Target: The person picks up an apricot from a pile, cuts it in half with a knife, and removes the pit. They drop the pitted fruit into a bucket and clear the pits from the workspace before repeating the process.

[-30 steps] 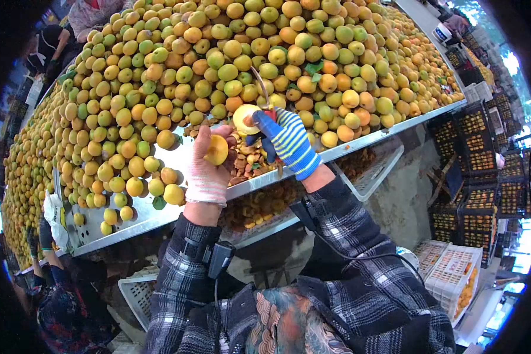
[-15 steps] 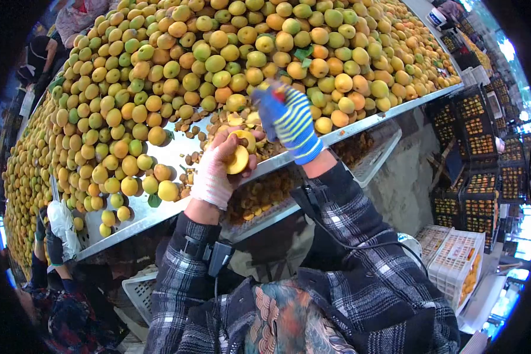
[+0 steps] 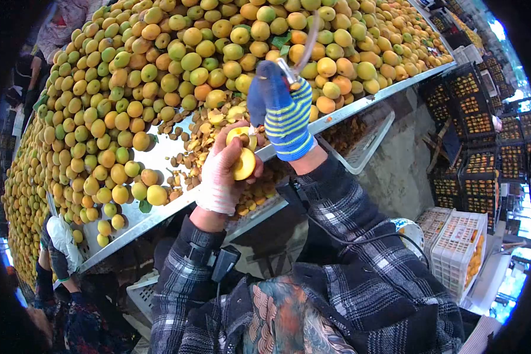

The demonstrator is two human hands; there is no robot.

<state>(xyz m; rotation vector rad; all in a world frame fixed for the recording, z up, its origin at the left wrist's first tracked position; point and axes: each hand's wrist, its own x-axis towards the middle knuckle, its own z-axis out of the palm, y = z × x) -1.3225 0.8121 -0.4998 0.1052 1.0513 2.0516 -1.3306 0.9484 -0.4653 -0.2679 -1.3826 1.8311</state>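
Note:
My left hand point(image 3: 221, 177), in a pale pink-and-white glove with bare fingertips, is closed around a split apricot point(image 3: 243, 165) whose cut yellow faces point up. Beside it, my right hand point(image 3: 286, 115), in a blue-and-yellow striped glove, grips a knife point(image 3: 308, 44). The knife's blade, a little blurred, points up and away from the left hand. Right by both hands, pits and cut apricot pieces point(image 3: 209, 127) lie on the metal table point(image 3: 138, 221). A large heap of whole apricots point(image 3: 177, 50) rises behind them.
Below the table edge are crates with apricot scraps point(image 3: 348, 133). White crates point(image 3: 457, 253) stand at the right, stacked black crates point(image 3: 472, 141) beyond. A co-worker's gloved hand point(image 3: 56, 248) with a white bag is at the lower left. A cable point(image 3: 360, 242) hangs along my right sleeve.
My right hand has turned, so the knife blade now stands up in view. The left hand still holds the split apricot. The whole view has shifted slightly.

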